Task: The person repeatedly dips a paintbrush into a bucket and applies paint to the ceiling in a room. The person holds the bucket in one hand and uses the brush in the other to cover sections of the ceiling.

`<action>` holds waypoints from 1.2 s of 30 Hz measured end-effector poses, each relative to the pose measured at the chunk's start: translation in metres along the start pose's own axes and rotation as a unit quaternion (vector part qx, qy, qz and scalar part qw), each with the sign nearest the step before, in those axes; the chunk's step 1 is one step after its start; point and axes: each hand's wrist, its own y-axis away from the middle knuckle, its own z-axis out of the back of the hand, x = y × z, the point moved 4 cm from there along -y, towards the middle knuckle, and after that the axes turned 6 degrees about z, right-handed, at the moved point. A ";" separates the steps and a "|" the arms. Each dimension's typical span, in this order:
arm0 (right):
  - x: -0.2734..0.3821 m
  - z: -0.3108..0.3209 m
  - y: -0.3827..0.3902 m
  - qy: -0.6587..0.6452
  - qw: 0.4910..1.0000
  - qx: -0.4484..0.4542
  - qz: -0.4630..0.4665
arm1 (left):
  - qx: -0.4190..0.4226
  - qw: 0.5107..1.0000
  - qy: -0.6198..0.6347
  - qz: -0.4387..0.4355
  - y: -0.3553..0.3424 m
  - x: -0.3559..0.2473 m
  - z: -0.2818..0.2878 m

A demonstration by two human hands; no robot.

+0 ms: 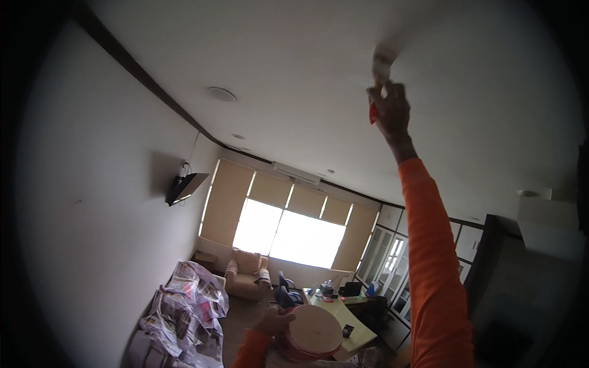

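Raised on an outstretched arm in an orange sleeve, my right hand [392, 112] is closed around the handle of a paintbrush [383, 64]. A bit of red shows beside the fingers, likely the end of the handle. The brush head is blurred and lies at the white ceiling [319, 55], with a darker smear beyond it. Low in the picture, my left hand [273, 321] grips the rim of a round red tub [315, 331]. Its broad cream-coloured top faces me; whether that is paint or a lid I cannot tell.
Below stand a desk [362, 328] with items on it, blue chairs [287, 294] and a beige armchair [248, 276]. Plastic sheeting [187, 306] covers furniture by the left wall, where a screen [186, 188] is mounted. A round ceiling fitting [222, 94] is to the left.
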 end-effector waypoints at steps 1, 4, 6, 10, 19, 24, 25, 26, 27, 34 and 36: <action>0.009 -0.023 0.020 0.003 0.998 0.060 0.004 | -0.007 1.000 0.003 0.022 -0.004 0.005 0.000; 0.033 -0.069 0.069 -0.037 0.988 0.148 0.001 | -0.041 0.998 -0.023 0.036 -0.008 0.014 0.004; 0.037 -0.085 0.079 -0.062 0.978 0.200 -0.022 | -0.031 0.998 -0.043 0.031 -0.008 0.013 0.005; 0.019 -0.072 0.039 -0.033 0.976 0.213 -0.045 | 0.005 0.997 -0.008 0.078 -0.007 0.007 0.003; 0.001 0.015 -0.023 -0.029 0.986 -0.163 -0.003 | -0.029 0.995 -0.089 0.028 -0.006 0.001 0.006; 0.050 -0.087 0.049 0.059 0.985 0.155 0.045 | -0.004 0.996 -0.069 0.053 -0.009 0.003 0.004; 0.055 -0.098 0.065 0.009 0.983 0.179 0.046 | 0.009 0.996 -0.061 0.064 -0.009 0.003 0.003; 0.057 -0.102 0.077 -0.017 0.982 0.181 0.041 | -0.002 0.997 -0.059 0.054 -0.007 0.001 0.004; 0.054 -0.099 0.079 -0.038 0.990 0.133 0.035 | -0.012 0.997 -0.057 0.042 -0.006 -0.002 0.004; -0.049 0.063 -0.053 -0.040 0.996 -0.052 0.064 | 0.047 0.994 -0.061 0.072 0.002 -0.007 0.002; -0.078 0.143 -0.098 -0.070 0.976 -0.148 0.142 | 0.045 0.998 -0.034 0.024 0.001 -0.010 -0.001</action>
